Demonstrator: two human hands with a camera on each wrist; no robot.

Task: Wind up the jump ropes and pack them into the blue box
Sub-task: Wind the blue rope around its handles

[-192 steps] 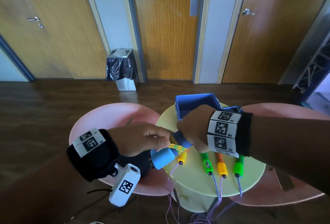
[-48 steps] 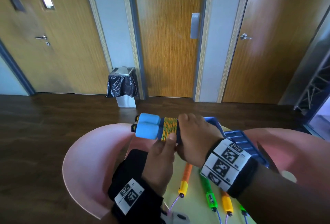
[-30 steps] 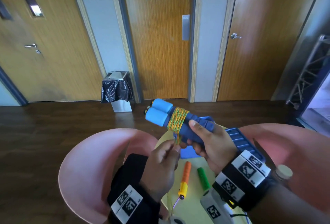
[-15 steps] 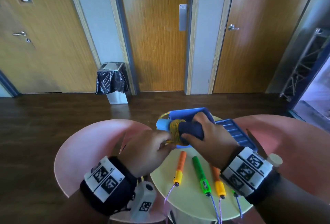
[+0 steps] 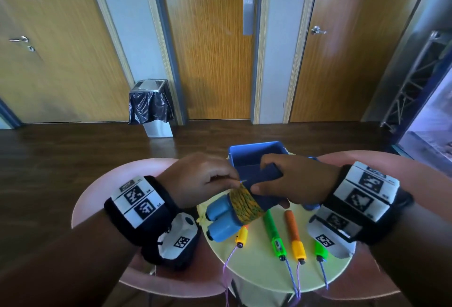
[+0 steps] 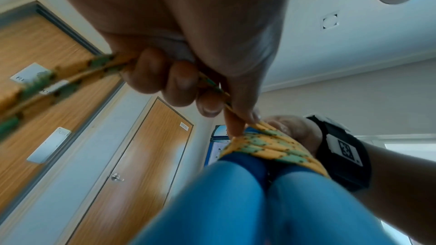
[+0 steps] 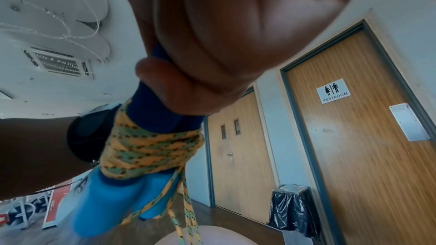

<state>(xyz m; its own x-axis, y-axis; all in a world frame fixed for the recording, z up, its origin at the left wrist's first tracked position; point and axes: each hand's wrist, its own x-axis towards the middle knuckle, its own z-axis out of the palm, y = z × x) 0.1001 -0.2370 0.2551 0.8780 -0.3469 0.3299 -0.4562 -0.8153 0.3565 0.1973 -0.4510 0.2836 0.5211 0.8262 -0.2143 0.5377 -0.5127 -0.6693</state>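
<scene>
My right hand (image 5: pixel 283 184) grips the dark blue part of two blue jump rope handles (image 5: pixel 222 218) held side by side over the yellow table (image 5: pixel 259 272). A yellow-green rope (image 5: pixel 245 204) is wound tightly round them. My left hand (image 5: pixel 208 179) pinches the free end of that rope (image 6: pixel 212 88) against the winding, and a loop of it trails below (image 7: pixel 186 211). The open blue box (image 5: pixel 256 152) stands just behind my hands. In the right wrist view the winding (image 7: pixel 151 144) sits below my fist.
Orange and green handles (image 5: pixel 274 235) of other jump ropes lie on the round table, their thin purple cords (image 5: pixel 292 279) hanging over its near edge. Pink chairs (image 5: pixel 102 189) stand left and right. A bin (image 5: pixel 151 106) stands by the doors.
The bundle came down from chest height to just over the table, its light blue ends now pointing at me. My left hand keeps pulling the rope end at the winding.
</scene>
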